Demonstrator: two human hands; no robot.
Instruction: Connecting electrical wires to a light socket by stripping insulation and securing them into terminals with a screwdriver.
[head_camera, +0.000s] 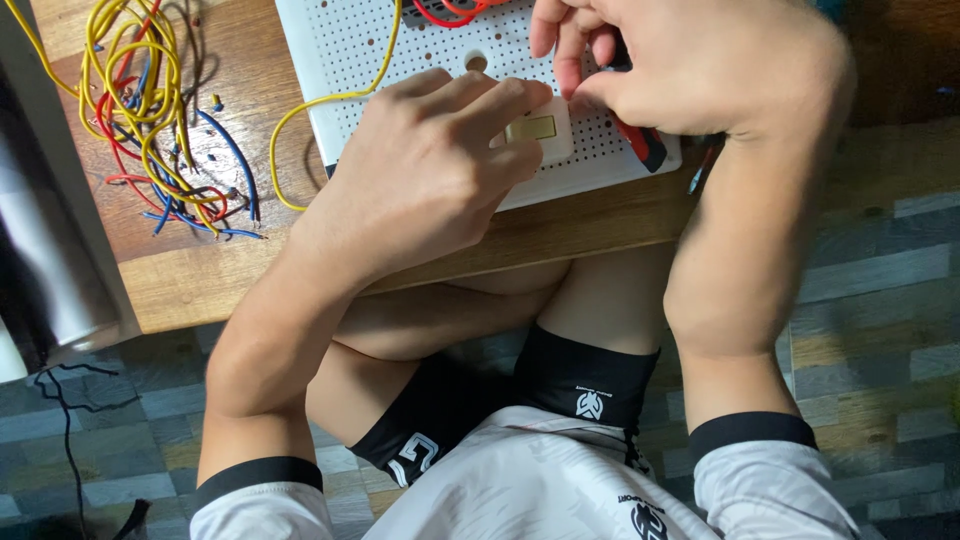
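A small white switch block with a brass-coloured face (535, 130) is sitting on a white perforated board (360, 50), near the board's near edge. The left hand (430, 170) is pressing down beside it, fingers curled, the fingertips touching the block's left side and steadying it rather than gripping it. The right hand (690, 60) is closing on a red-and-black handled tool (640, 140), seemingly pliers or a cutter, just right of the block, with one finger reaching down to the block's upper edge.

Judging by this, the block is being seated or wired onto the board; the next move probably needs the block held steady while the tool works at its right side.

One board is lying on the wooden counter (200, 280). One yellow wire (330, 98) is looping over the board's left edge, and a red wire (450, 14) is showing at its far edge. Left of the board one tangled bundle of yellow, red and blue wires (160, 120) is resting; its strands are too many to count. One grey metal object (50, 250) is standing further left.
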